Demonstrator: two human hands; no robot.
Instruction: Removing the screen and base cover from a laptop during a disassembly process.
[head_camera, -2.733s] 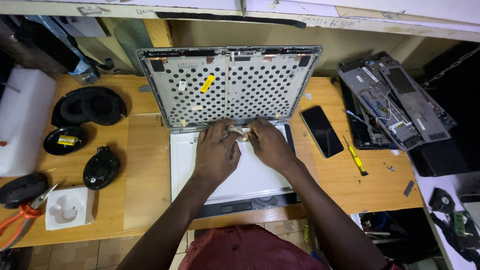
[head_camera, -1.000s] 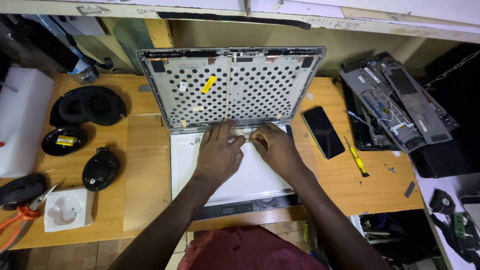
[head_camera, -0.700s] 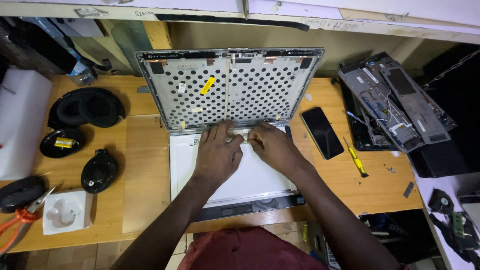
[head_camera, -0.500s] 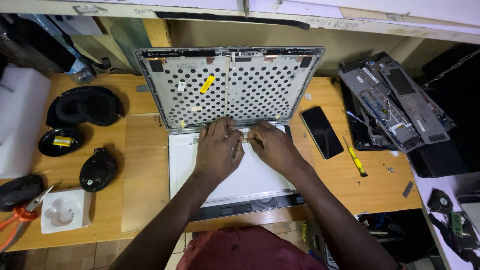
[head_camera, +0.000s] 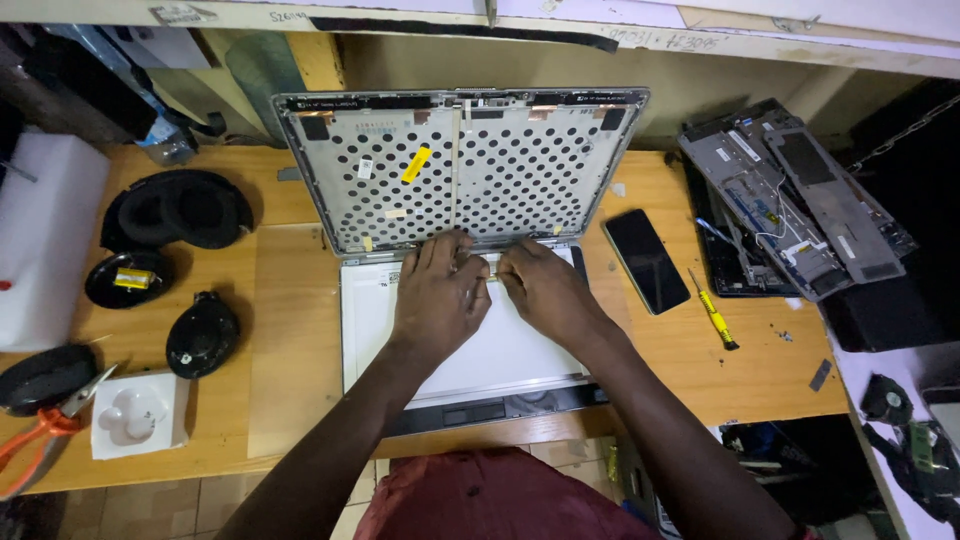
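Little has moved since the earlier frames: both our hands stay at the same spot by the hinge, our right hand having slid a touch toward our left. Our left hand (head_camera: 438, 300) lies palm down with fingers bent onto the hinge strip of the opened laptop lid (head_camera: 462, 165), and our right hand (head_camera: 545, 292) meets it fingertip to fingertip just beside it. Both press or pinch something small there, but we cannot tell what, nor whether either hand is closed on it, since the fingers hide it. Under both palms lies the white screen panel (head_camera: 470, 355), flat on the wooden desk (head_camera: 290, 340), its long axis running left to right, its top edge touching the lid's lower edge. The work point sits straight ahead of the fingertips, between the two hands, about equally near to each.

Further out, a dark phone (head_camera: 646, 260) lies right of the panel, a yellow-handled screwdriver (head_camera: 712, 322) just beyond it, and a stripped laptop chassis (head_camera: 795, 210) at the far right. Black earpads (head_camera: 175, 210) and orange-handled pliers (head_camera: 45, 430) lie on the left.
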